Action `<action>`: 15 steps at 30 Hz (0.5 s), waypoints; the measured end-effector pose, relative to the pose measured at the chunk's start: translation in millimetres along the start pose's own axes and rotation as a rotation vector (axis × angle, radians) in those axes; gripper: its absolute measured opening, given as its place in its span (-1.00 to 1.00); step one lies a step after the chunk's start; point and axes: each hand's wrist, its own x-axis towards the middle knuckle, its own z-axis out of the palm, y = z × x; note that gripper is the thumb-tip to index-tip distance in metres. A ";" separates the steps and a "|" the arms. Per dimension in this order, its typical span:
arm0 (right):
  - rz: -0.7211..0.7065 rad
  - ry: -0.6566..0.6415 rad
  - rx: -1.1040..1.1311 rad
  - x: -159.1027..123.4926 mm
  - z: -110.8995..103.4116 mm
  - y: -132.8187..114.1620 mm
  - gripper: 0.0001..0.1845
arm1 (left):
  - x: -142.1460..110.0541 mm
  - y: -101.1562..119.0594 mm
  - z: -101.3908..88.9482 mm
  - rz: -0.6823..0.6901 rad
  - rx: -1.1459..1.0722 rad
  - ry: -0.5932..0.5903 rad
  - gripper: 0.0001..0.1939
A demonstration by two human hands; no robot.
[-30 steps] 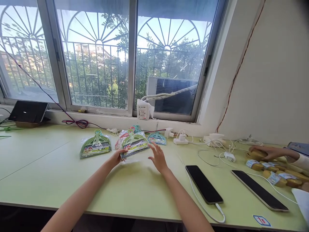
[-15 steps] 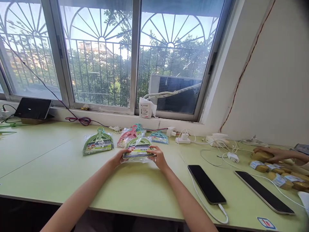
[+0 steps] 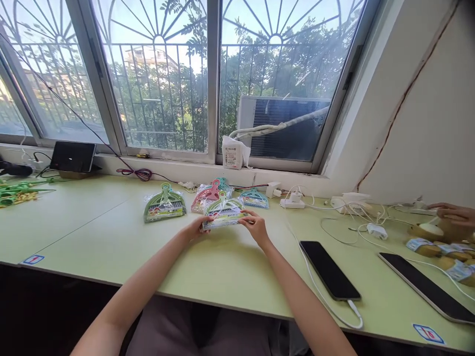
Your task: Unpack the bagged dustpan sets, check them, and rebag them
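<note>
Between my two hands is a green mini dustpan and brush set [image 3: 223, 213] in clear plastic wrap, with a printed label across its front. My left hand [image 3: 200, 226] grips its left lower corner, thumb on top. At the opposite corner my right hand [image 3: 256, 226] is closed on the wrap and label edge. Just behind it lies a pink dustpan set [image 3: 208, 194], partly covering a teal one [image 3: 222, 184]. A blue dustpan set [image 3: 254, 198] rests to the right, and another green dustpan set [image 3: 165, 205] to the left. All are wrapped.
Right of my arm lie a black phone [image 3: 330, 269] on a white cable and a tablet [image 3: 426, 287]. Chargers [image 3: 376, 231] and tangled cables run along the back. At far right another person's hand [image 3: 452, 211] is over brown-and-white rounded items [image 3: 441, 247]. Green plastic pieces [image 3: 18, 193] lie far left.
The view has shifted, so the table things appear further right. The held set looks tipped flatter, with both hands still on it. The other person's hand has lifted off a brown item.
</note>
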 end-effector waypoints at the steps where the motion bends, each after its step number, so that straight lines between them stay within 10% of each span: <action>1: 0.006 0.009 -0.018 -0.6 -0.6 -0.4 -0.79 | -0.2 -0.2 1.1 -0.010 0.007 -0.005 -0.87; 15: 0.008 0.113 -0.065 -3.7 -9.7 -0.4 -0.80 | 12.0 -8.1 5.4 0.037 0.116 -0.187 -0.76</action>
